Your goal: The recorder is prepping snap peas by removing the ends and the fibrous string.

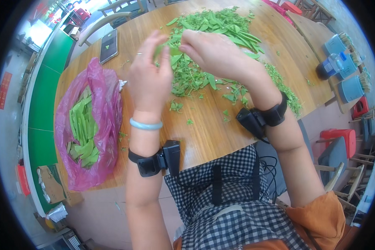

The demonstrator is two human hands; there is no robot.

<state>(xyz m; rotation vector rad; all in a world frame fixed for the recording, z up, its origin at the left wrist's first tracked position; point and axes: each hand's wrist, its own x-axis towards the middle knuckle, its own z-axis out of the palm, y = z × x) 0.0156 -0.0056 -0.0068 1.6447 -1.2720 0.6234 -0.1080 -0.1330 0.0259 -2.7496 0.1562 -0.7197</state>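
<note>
A green snow pea pod is held between my two hands above the wooden table. My left hand, blurred, with a ring and a pale blue bangle, grips its left part. The fingertips of my right hand pinch its right end. Beyond and below my hands lies a heap of green pods. Torn tips and stringy trimmings are spread nearer to me and to the right. On the left, an open pink plastic bag holds many flat green pods.
A smartphone lies at the table's far left. Blue containers of thin sticks and a dark bottle stand at the right. Red stools and wooden chairs are around the wooden table. Black cameras are strapped to both forearms.
</note>
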